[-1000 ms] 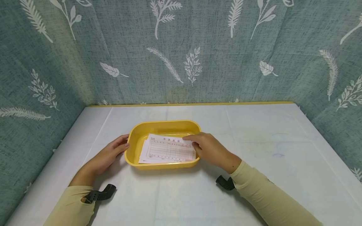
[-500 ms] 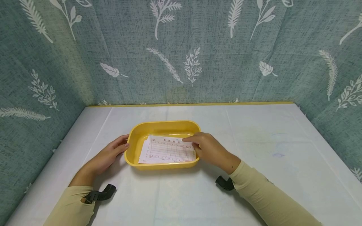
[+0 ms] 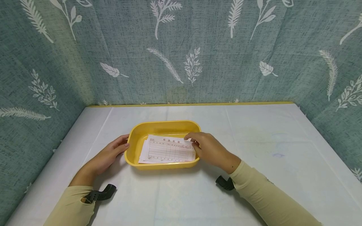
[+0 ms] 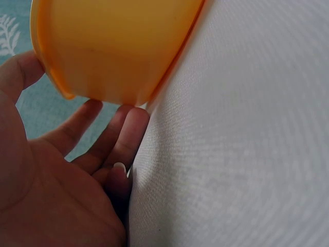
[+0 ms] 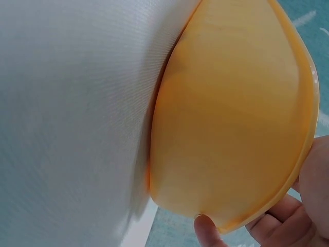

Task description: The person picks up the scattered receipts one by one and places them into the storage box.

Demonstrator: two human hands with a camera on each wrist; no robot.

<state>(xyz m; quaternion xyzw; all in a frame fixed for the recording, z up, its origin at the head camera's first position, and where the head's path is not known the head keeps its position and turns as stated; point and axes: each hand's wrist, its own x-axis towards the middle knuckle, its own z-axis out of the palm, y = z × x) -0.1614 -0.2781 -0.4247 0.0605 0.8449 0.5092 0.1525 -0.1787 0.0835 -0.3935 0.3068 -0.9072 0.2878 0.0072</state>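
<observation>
A yellow plastic basin (image 3: 158, 167) stands on the white-covered table, holding printed paper receipts (image 3: 169, 150) that overlap and fan slightly at the left. My left hand (image 3: 106, 155) touches the basin's left end. In the left wrist view its thumb (image 4: 25, 69) lies at the rim and several fingertips (image 4: 134, 121) meet the outer wall. My right hand (image 3: 212, 149) reaches over the right rim, its bent index finger and thumb apart at the receipts' upper right corner, which the hand partly covers. In the right wrist view one fingertip (image 5: 205, 226) touches the basin's outside.
Around the basin spreads the white tablecloth (image 3: 260, 147), with faint stains at the right. A green leaf-patterned curtain (image 3: 181, 53) surrounds the back and sides, above a yellow strip (image 3: 198, 104) at the table's far edge. Black straps (image 3: 100, 193) show at both wrists.
The top receipt blurs and shifts slightly in the basin, then lies still. My right index finger lifts and draws back a little from the paper. My left hand and the basin stay put.
</observation>
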